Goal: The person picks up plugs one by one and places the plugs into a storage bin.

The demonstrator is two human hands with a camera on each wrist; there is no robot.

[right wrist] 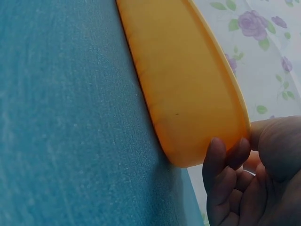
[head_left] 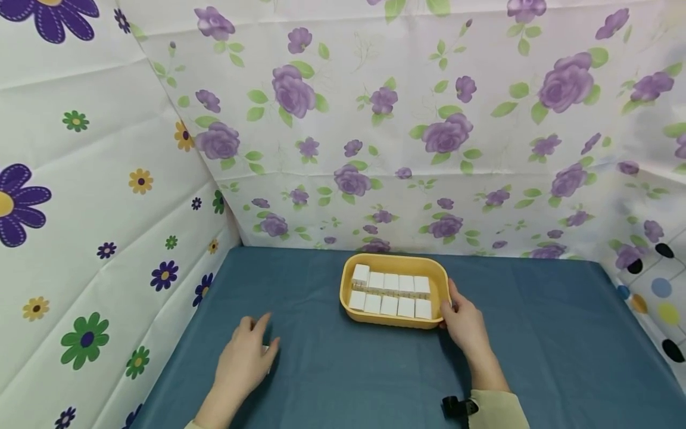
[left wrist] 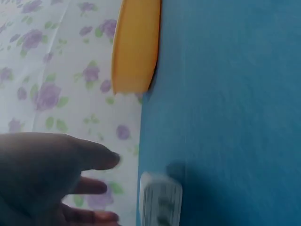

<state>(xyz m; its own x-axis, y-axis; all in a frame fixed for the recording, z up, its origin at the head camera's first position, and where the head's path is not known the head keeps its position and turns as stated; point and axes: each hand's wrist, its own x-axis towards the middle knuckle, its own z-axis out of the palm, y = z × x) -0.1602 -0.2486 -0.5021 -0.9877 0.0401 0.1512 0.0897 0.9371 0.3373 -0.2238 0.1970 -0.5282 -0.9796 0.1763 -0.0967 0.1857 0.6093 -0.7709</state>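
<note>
My right hand grips the right end of a yellow tray, its fingertips against the outer wall and the thumb at the rim, as the right wrist view also shows. Inside the tray, small white blocks sit in two rows. Left of the tray, my left hand hovers low over the table with fingers spread and slightly bent. A small white block with a lined grey face and dark greenish marks stands close by its fingers, a gap between them in the left wrist view. In the head view that block is mostly hidden behind the hand.
A blue cloth covers the table. Flowered sheets rise behind it and at both sides. By the right sleeve there is a black strap piece.
</note>
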